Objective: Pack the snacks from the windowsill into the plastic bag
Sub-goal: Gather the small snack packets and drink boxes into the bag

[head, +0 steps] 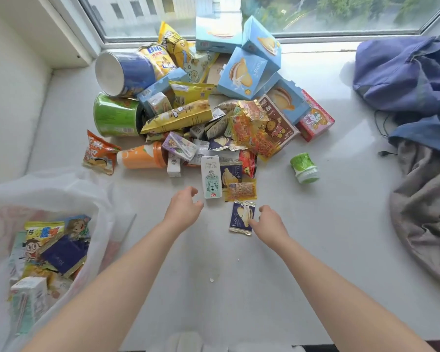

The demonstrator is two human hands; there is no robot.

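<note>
Head view: the bag (61, 189), with snacks inside, lies left of the carton (211, 177) on the windowsill (239, 275). The left hand (184, 208) hovers just below the carton, fingers (192, 191) loosely curled, apart, holding nothing. Below-right of the carton, the right hand (267, 222) rests its thumb on a navy packet (240, 215), fingers apart.

Right hand (267, 224) seems to touch the small blue packet (241, 216); left hand (184, 210), fingers (194, 191) loose, hovers just left of it.
</note>
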